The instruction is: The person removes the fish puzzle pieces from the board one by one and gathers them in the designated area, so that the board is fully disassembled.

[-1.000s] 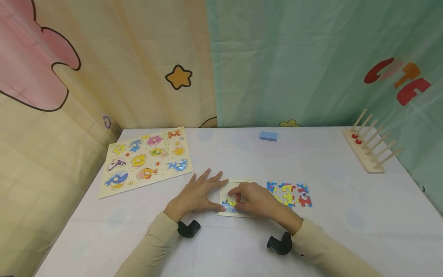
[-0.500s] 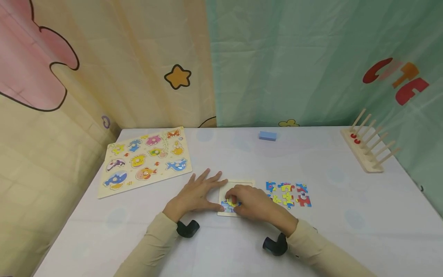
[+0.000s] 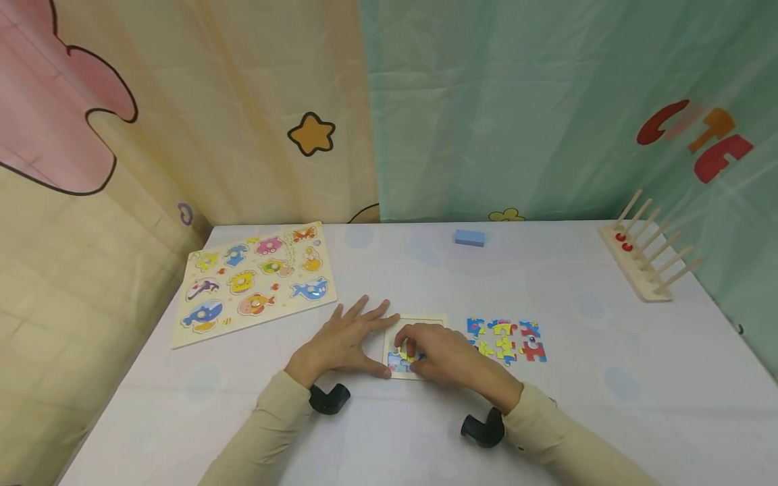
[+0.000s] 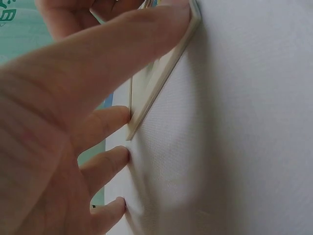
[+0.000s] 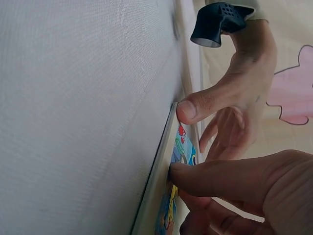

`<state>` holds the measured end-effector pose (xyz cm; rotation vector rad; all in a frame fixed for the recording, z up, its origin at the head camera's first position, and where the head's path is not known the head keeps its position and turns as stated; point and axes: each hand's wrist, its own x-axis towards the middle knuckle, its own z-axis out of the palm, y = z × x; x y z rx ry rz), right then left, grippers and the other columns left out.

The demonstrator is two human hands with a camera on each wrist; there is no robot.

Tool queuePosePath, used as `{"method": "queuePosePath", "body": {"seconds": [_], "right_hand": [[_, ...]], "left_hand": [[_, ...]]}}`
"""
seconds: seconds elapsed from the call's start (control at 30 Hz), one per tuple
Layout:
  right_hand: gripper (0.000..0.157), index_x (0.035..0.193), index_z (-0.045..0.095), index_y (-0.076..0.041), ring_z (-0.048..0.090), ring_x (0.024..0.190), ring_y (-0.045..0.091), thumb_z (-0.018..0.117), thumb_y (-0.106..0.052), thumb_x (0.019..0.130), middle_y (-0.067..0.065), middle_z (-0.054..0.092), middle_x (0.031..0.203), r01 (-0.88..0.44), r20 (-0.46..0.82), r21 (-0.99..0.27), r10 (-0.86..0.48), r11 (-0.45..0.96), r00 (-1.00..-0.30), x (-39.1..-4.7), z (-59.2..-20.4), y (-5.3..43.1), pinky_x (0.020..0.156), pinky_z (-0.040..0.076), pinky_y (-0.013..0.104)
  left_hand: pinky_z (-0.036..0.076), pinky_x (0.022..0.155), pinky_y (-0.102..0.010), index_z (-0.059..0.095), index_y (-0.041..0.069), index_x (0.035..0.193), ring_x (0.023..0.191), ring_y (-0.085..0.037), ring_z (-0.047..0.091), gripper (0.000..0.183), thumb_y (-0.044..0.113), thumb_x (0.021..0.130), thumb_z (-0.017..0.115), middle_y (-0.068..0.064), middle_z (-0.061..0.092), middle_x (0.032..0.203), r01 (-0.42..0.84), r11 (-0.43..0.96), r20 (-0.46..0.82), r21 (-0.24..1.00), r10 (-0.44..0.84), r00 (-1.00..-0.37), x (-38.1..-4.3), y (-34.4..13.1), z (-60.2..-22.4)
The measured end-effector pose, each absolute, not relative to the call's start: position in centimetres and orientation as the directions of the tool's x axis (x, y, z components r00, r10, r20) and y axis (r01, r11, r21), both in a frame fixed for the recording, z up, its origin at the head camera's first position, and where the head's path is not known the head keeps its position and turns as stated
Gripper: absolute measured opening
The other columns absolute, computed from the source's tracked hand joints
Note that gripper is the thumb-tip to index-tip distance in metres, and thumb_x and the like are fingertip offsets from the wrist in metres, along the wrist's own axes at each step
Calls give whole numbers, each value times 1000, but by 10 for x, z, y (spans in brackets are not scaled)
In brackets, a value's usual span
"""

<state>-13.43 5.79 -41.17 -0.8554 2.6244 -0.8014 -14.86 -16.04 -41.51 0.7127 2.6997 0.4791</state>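
A small wooden puzzle tray [image 3: 394, 335] lies flat in front of me, with blue and yellow jigsaw pieces [image 3: 398, 362] in its lower part. My left hand [image 3: 343, 344] is spread at the tray's left side; the thumb touches the lower left corner, and the index fingertip rests at the upper left edge. Over the tray, my right hand [image 3: 450, 351] has curled fingers and a lowered thumb, pinching a puzzle piece [image 3: 406, 354] that is partly hidden. In the right wrist view, the right thumb touches the picture pieces [image 5: 180, 152] beside the rim.
Several loose jigsaw pieces [image 3: 506, 347] lie in rows right of the tray. A wooden sea-animal peg board [image 3: 286, 304] stands at the back left. A blue block [image 3: 470, 237] sits near the far edge, and a pegged rack [image 3: 638, 273] with red beads is at the far right.
My right hand has shifted slightly left, its fingers settling lower over the tray. The left thumb has slid a little down to the tray's corner. The loose pieces have stayed put.
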Motion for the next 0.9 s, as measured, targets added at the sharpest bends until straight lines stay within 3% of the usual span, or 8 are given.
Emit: {"method": "queuePosePath", "body": {"seconds": [0.23,0.4,0.53,0.67,0.77,0.9], "right_hand": [[32,108,68,-17,53,76,11,77,-6,79,-7,60,83,-474,-19,-613,-611,632,-791,-136,-415,62,65,46,28],[21,98,71,-18,55,71,10,79,-10,81,-11,64,81,-428,37,-736,-600,524,-799,-138,-418,63,63,48,26],[15,93,71,-18,60,68,6,77,-8,83,-10,70,81,-323,-1,-840,-598,435,-802,-139,-419,62,58,47,23],[13,94,73,-14,50,46,7,76,-6,84,-2,73,76,-203,-78,-895,-586,398,-806,-139,-419,62,43,37,21],[11,94,76,-11,43,41,8,76,-7,84,-1,73,74,-165,-102,-899,-561,405,-822,-138,-420,61,40,32,20],[8,91,79,-10,63,60,5,77,-9,83,-3,75,79,-185,-65,-886,-507,426,-859,-136,-420,59,52,48,21]], "left_hand": [[5,115,-65,42,30,150,150,-31,6,96,59,68,82,3,24,162,408,824,-213,395,513,-831,-148,-159,-414],[5,115,-64,41,30,151,151,-30,5,97,60,68,82,4,23,162,402,830,-222,385,506,-833,-148,-159,-412],[5,115,-64,42,30,150,151,-31,5,96,59,68,82,3,23,162,399,829,-223,392,507,-833,-149,-158,-411],[5,116,-64,42,30,150,151,-31,5,96,59,68,82,3,23,162,400,830,-224,388,506,-833,-149,-158,-411],[5,115,-64,42,30,150,150,-31,5,96,59,68,82,3,23,162,401,829,-220,391,507,-833,-149,-158,-411],[4,115,-64,43,30,150,151,-31,5,95,59,68,82,3,23,162,398,823,-216,404,509,-833,-148,-159,-412]]}}
